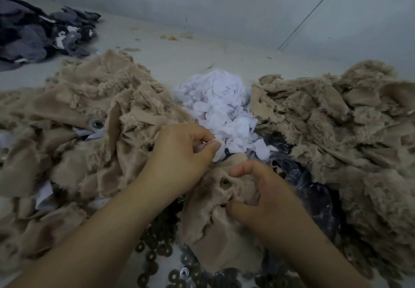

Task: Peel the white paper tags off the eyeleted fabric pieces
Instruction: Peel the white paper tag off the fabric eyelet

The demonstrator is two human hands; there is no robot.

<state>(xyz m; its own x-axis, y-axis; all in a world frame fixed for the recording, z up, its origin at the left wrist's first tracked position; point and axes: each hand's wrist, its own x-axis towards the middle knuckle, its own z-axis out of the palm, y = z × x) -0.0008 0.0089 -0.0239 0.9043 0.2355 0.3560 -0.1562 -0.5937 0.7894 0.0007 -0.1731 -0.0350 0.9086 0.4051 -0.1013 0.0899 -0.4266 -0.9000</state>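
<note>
My left hand [182, 153] pinches a small white paper tag [210, 143] between thumb and fingers, just above a beige fabric piece [211, 216]. That piece has a dark eyelet [224, 183] near its top. My right hand [260, 195] grips the same piece around the eyelet, thumb below and fingers curled above. Behind the hands lies a heap of white paper tags [221, 106]. Another beige piece with a metal eyelet [97, 123] lies to the left.
Large heaps of frayed beige fabric rise on the left [78, 112] and right [341, 126]. Dark metal rings [161, 249] and a dark plastic bag [303, 182] lie near me. Dark grey fabric [38, 31] sits far left on the pale table [179, 52].
</note>
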